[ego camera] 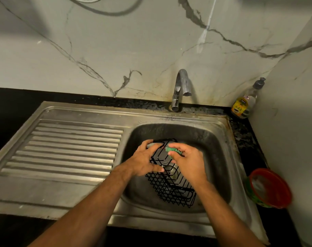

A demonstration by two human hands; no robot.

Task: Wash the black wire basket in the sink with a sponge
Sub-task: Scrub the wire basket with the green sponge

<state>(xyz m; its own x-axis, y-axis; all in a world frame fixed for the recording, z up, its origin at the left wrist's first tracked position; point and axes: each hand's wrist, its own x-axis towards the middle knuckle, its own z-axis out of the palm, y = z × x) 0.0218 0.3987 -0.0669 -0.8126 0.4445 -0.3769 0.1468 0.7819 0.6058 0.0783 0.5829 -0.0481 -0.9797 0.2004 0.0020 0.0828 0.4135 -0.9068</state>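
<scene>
While the black wire basket sits tilted inside the sink bowl, the left hand grips its upper frame; the right hand pinches a green sponge (against the wires).

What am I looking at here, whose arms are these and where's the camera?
There is no machine here. The picture comes from one camera worn on a person's head, looking forward and down, so the two bare arms are that person's own.

They stand at a steel sink with a ribbed draining board on the left and a tap at the back. The left hand grips a black wire basket, tilted inside the basin. The right hand holds a green sponge against the basket's upper part.

On the dark counter to the right stand a soap bottle and a red-rimmed tub. No water is running from the tap.
</scene>
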